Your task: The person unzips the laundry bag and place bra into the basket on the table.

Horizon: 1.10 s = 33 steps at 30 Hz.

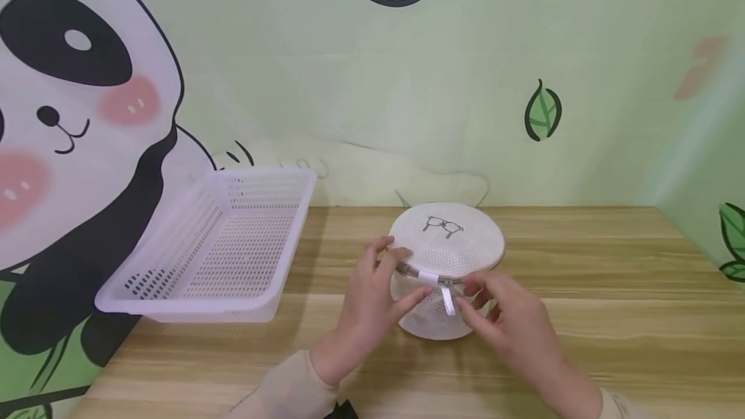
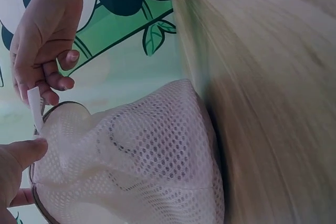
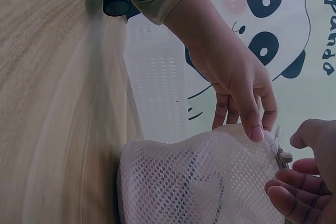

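Note:
A round white mesh laundry bag (image 1: 447,244) stands on the table, a glasses drawing on its lid. Along the front of its rim runs a zipper (image 1: 410,270) with a white tab (image 1: 447,300) hanging down. My left hand (image 1: 372,299) holds the rim on the left side, thumb (image 2: 37,149) against the mesh below the zipper and fingers over the lid's edge. On the other side, my right hand (image 1: 512,315) is at the zipper with its fingers loosely bent. In the right wrist view, its thumb and fingers stand apart around the metal zipper slider (image 3: 285,157).
To the left on the table (image 1: 582,341) stands a white plastic basket (image 1: 291,244) with slotted walls. Behind the table rises a pale green wall (image 1: 582,18) with a panda and leaf pictures. A dark object (image 1: 342,410) shows at the bottom edge by the left sleeve.

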### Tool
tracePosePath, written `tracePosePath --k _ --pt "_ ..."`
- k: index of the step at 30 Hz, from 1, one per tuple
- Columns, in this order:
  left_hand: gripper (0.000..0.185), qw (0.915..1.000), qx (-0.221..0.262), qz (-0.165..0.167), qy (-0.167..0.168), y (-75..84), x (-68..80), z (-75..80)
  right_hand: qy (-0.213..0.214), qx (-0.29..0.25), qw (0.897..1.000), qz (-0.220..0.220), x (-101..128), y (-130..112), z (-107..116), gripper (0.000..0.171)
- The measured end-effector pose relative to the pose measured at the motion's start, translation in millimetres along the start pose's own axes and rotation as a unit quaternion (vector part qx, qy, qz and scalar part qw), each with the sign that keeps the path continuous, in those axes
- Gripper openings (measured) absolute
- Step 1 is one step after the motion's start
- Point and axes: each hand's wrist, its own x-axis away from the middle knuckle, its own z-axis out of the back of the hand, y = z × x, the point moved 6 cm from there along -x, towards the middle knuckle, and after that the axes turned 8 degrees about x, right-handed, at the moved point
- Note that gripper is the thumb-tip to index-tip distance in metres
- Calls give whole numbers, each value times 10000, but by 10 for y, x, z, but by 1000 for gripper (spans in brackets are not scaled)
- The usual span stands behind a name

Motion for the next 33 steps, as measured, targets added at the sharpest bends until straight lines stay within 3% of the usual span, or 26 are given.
tracePosePath --k 13,33 --pt "46 9984 313 -306 372 -27 53 -57 60 132 9999 59 42 -44 -95 22" --pt "41 9945 602 -593 624 -73 82 -68 -10 -90 9993 -352 33 20 -72 17"
